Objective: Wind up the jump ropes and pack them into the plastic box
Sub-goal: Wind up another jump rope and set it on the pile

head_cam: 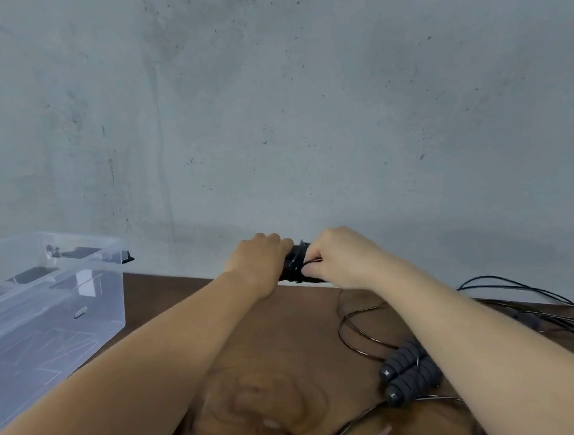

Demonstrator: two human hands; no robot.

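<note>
Both my hands hold one black jump rope bundle (296, 263) up above the far edge of the table. My left hand (259, 259) grips its handles from the left. My right hand (340, 256) pinches the thin cord wrapped around them. A second jump rope (409, 376) with two ribbed grey handles lies side by side on the table under my right forearm, its cord looping loosely. The clear plastic box (90, 311) stands at the left; I see no rope inside it.
A brown wooden table (256, 374) runs up to a grey concrete wall (269, 98). More loose black cords (543, 307) lie tangled at the table's right edge. The box has black latches (127, 257) on its rim.
</note>
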